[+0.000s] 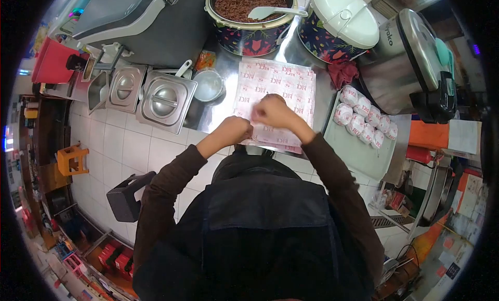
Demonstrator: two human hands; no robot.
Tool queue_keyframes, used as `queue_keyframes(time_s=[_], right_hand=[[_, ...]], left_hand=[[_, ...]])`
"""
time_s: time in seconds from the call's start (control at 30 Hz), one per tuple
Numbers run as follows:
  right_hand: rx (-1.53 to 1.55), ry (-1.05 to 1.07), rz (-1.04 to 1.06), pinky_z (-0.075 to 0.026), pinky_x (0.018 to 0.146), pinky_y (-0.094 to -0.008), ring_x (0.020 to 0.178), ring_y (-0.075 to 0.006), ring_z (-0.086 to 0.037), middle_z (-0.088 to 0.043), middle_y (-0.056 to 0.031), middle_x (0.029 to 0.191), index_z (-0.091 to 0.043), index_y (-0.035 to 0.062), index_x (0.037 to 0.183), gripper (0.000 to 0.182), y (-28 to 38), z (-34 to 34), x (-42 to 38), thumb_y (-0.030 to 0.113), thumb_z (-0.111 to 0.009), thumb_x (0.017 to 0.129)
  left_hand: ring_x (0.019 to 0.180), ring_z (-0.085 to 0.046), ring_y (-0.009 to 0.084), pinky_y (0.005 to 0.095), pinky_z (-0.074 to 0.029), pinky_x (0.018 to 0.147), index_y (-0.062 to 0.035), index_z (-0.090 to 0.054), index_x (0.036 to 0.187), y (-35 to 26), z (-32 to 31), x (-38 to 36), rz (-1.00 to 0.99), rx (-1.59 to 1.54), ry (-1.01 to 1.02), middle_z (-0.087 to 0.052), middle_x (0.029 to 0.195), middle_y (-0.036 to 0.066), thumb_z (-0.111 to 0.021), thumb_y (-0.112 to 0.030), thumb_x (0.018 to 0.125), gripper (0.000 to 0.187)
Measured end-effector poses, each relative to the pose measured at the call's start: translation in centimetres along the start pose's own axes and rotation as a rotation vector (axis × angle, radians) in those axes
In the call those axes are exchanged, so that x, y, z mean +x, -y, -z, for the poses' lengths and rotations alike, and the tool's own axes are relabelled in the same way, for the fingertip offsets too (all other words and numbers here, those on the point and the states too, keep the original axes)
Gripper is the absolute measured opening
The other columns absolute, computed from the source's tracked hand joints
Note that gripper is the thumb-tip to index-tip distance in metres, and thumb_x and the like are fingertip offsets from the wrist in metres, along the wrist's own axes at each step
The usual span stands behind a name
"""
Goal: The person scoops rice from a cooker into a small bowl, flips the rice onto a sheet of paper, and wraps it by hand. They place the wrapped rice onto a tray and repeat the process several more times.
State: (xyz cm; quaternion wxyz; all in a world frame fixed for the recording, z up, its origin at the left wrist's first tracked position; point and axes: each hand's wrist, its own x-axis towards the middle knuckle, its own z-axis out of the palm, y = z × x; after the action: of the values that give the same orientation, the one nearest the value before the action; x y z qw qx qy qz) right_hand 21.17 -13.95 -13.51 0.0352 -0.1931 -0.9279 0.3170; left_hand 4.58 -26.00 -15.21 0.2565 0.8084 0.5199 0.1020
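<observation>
White paper sheets [278, 77] printed with red "RICE" lettering lie on the steel table in front of me. My left hand [236, 130] is at the left edge of the sheets, its fingers curled together; what they pinch, if anything, is too small to tell. Over the middle of the paper is my right hand [273, 112], slightly blurred, with bent fingers that hide their tips. A small brown bit shows just behind its knuckles. Above the sheets stands an open patterned pot [249, 38] of reddish-brown rice, a white paddle [275, 12] resting across its rim.
Wrapped "RICE" bundles [365, 116] sit in a tray [358, 154] at the right. Behind are a lidded patterned pot [338, 25] and a steel cooker [395, 67]. Lidded steel containers [165, 101] and a round bowl [209, 85] stand left; a red cloth [343, 74] lies near the sheets.
</observation>
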Motion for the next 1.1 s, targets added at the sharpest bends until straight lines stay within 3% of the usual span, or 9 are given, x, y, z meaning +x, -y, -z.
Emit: queue_keyframes(time_s=[0.03, 0.23, 0.37, 0.53, 0.67, 0.73, 0.93, 1.07, 1.1], right_hand=[[0.170, 0.065, -0.069, -0.047, 0.066, -0.0376, 0.069, -0.0293, -0.060, -0.063, -0.0117, 0.071, -0.066, 0.0083, 0.080, 0.020, 0.4, -0.3, -2.6, 0.027, -0.068, 0.073], [0.045, -0.084, -0.174, -0.047, 0.074, -0.0413, 0.083, -0.0313, -0.059, -0.065, -0.0117, 0.085, -0.067, 0.0058, 0.082, 0.014, 0.3, -1.1, -9.4, 0.018, -0.059, 0.080], [0.057, -0.138, -0.166, -0.047, 0.075, -0.0415, 0.084, -0.0320, -0.059, -0.064, -0.0125, 0.084, -0.067, 0.0052, 0.082, 0.014, 0.3, -1.7, -9.8, 0.017, -0.060, 0.080], [0.078, -0.123, -0.191, -0.046, 0.076, -0.0423, 0.084, -0.0327, -0.058, -0.064, -0.0140, 0.082, -0.067, 0.0046, 0.082, 0.014, 0.0, -2.4, -9.8, 0.017, -0.061, 0.079], [0.191, -0.132, -0.306, -0.046, 0.075, -0.0409, 0.083, -0.0316, -0.058, -0.064, -0.0136, 0.080, -0.067, 0.0042, 0.083, 0.016, -0.3, -1.8, -9.4, 0.019, -0.064, 0.077], [0.207, -0.136, -0.321, -0.045, 0.074, -0.0398, 0.083, -0.0307, -0.057, -0.064, -0.0134, 0.079, -0.067, 0.0042, 0.083, 0.017, -0.6, -1.4, -9.3, 0.019, -0.066, 0.075], [0.119, -0.178, -0.297, -0.045, 0.071, -0.0391, 0.080, -0.0292, -0.057, -0.061, -0.0111, 0.077, -0.066, 0.0067, 0.083, 0.019, 0.0, -0.4, -9.3, 0.021, -0.072, 0.071], [-0.136, -0.335, -0.046, -0.047, 0.072, -0.0396, 0.082, -0.0298, -0.058, -0.061, -0.0098, 0.080, -0.065, 0.0106, 0.093, 0.019, 0.3, -1.1, -10.8, 0.016, -0.066, 0.075], [-0.163, -0.336, -0.011, -0.047, 0.073, -0.0395, 0.083, -0.0296, -0.059, -0.062, -0.0096, 0.083, -0.065, 0.0115, 0.096, 0.020, -0.8, -2.3, -11.2, 0.014, -0.064, 0.076]], left_hand=[[0.067, -0.061, 0.0297, 0.0398, -0.048, 0.062, -0.0086, -0.065, 0.069, 0.2, 0.2, 0.1, 0.036, -0.060, -0.029, -0.062, 0.071, 0.010, -0.066, -0.020, 0.073, 0.012], [0.069, -0.064, 0.0263, 0.0349, -0.050, 0.065, -0.0063, -0.071, 0.079, 1.1, 2.0, 1.6, 0.043, -0.191, 0.069, -0.067, 0.075, 0.011, -0.072, -0.017, 0.071, 0.014], [0.064, -0.064, 0.0252, 0.0342, -0.050, 0.064, -0.0046, -0.070, 0.077, 0.7, 2.8, 2.3, 0.077, -0.215, 0.112, -0.066, 0.072, 0.012, -0.074, -0.018, 0.071, 0.015], [0.069, -0.066, 0.0226, 0.0340, -0.050, 0.065, -0.0083, -0.071, 0.076, 0.7, 3.2, 2.8, 0.173, -0.246, 0.159, -0.067, 0.070, 0.009, -0.080, -0.024, 0.064, 0.022], [0.069, -0.064, 0.0225, 0.0327, -0.049, 0.063, -0.0076, -0.068, 0.076, -0.1, 4.2, 2.6, 0.161, -0.228, 0.169, -0.067, 0.075, 0.009, -0.079, -0.025, 0.065, 0.023], [0.074, -0.064, 0.0236, 0.0342, -0.048, 0.066, -0.0096, -0.067, 0.080, -0.9, 4.2, 2.5, 0.106, -0.215, 0.050, -0.067, 0.081, 0.008, -0.077, -0.025, 0.067, 0.023], [0.082, -0.061, 0.0298, 0.0404, -0.047, 0.068, -0.0116, -0.064, 0.086, -1.1, 3.5, 2.8, 0.020, -0.005, 0.063, -0.064, 0.086, 0.008, -0.069, -0.023, 0.075, 0.017], [0.081, -0.060, 0.0311, 0.0419, -0.047, 0.067, -0.0117, -0.060, 0.089, -1.3, 2.7, 1.6, -0.007, -0.065, 0.016, -0.063, 0.083, 0.010, -0.067, -0.022, 0.076, 0.018], [0.075, -0.061, 0.0319, 0.0429, -0.046, 0.065, -0.0121, -0.058, 0.091, -0.9, 2.0, 1.2, -0.063, -0.037, -0.030, -0.062, 0.075, 0.011, -0.064, -0.021, 0.078, 0.017]])
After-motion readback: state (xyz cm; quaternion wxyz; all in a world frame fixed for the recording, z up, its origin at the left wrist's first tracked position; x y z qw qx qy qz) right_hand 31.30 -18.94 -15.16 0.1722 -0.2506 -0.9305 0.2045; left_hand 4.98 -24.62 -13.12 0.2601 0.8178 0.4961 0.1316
